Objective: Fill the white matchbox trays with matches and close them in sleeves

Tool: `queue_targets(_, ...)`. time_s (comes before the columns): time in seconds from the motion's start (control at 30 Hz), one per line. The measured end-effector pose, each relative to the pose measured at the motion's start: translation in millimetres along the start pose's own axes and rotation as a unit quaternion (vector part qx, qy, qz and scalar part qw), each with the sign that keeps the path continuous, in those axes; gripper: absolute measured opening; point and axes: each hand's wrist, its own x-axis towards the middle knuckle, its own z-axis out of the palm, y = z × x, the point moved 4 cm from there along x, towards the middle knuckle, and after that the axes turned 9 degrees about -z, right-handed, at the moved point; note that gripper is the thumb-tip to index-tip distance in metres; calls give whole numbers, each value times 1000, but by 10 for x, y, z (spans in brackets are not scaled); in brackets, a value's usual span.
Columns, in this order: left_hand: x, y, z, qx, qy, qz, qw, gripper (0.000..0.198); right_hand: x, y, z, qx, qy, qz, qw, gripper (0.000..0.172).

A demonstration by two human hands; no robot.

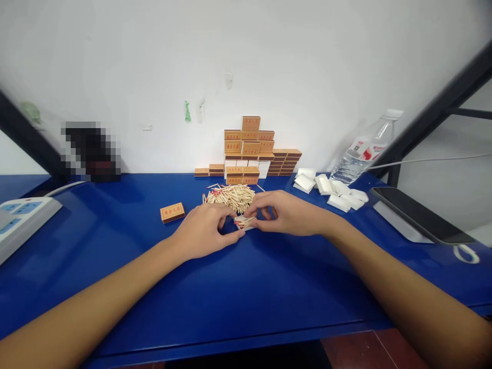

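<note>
A small white matchbox tray (241,227) with red-tipped matches (245,221) in it lies between my two hands. My left hand (205,230) grips the tray's left end, thumb at the near side and fingers at the far side. From the right, my right hand (274,212) is closed with thumb and fingertips on the matches at the tray's right end. Its fingers partly hide the tray there. Just behind both hands is a heap of loose matches (234,197), most heads pointing left. A closed orange matchbox (172,212) lies left of my left hand.
Stacked matchboxes (250,147) stand against the wall. Several empty white trays (334,190) lie at the right, near a tilted water bottle (363,148). A phone (421,215) rests on a white box at far right, and a power strip (28,220) sits at far left.
</note>
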Motion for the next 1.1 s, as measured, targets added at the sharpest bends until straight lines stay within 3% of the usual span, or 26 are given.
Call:
queue_targets(0.27,4,-19,-15,6,-8,3,1000,26,-40,4,-72,-12,12,17,1000,19)
queue_targets(0.57,-3,-1,-29,11,-4,18,1000,26,-38,52,25,13,-13,51,999,12)
queue_targets(0.83,-3,-15,-13,14,-4,20,1000,25,-84,74,-66,27,-14,86,996,24)
queue_targets(1.1,-5,3,-19,10,-15,16,1000,27,-65,70,-27,27,-23,88,996,12)
